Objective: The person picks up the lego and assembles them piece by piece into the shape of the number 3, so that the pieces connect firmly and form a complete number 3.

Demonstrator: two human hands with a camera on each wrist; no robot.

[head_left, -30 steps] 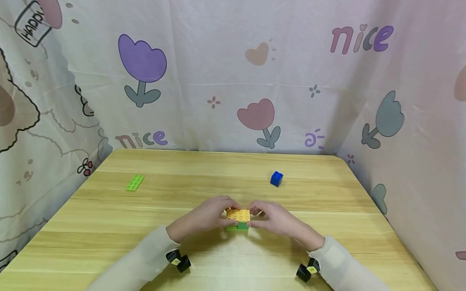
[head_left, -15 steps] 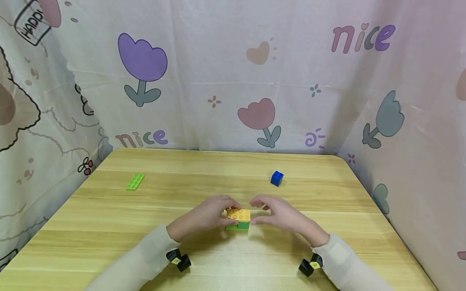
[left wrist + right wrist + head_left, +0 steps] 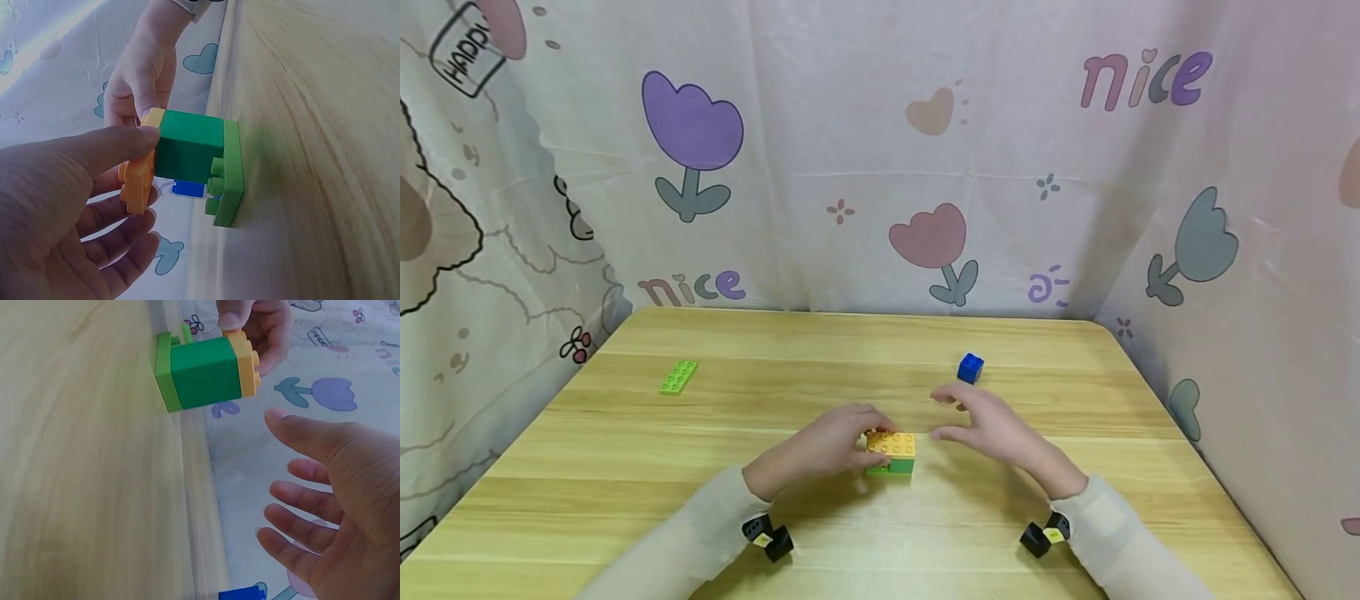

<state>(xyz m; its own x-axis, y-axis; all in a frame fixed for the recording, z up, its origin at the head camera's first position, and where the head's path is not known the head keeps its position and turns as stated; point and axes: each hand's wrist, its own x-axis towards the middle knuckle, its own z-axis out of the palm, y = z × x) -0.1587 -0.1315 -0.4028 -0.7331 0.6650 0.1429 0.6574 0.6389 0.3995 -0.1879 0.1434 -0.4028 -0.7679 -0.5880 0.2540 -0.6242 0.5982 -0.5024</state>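
Observation:
A small stack of toy bricks stands near the middle of the table. On top is a yellow-orange plate (image 3: 897,443), under it a dark green brick (image 3: 187,145), and at the bottom a light green plate (image 3: 234,178). The person's left hand (image 3: 823,446) pinches the left end of the yellow-orange plate between thumb and fingers. Apart from the stack, to its right, the right hand (image 3: 996,423) holds nothing, its fingers spread and thumb extended in the right wrist view. A blue brick (image 3: 971,368) lies just beyond the right fingertips.
Another light green plate (image 3: 679,377) lies flat on the far left of the wooden table (image 3: 820,350). A printed cloth (image 3: 820,108) hangs behind the table and along its sides. Both wrists wear small black cameras.
The right hand has let go of the stack's right end and moved away to the right and forward, toward the blue brick. The left hand and the stack have stayed in place.

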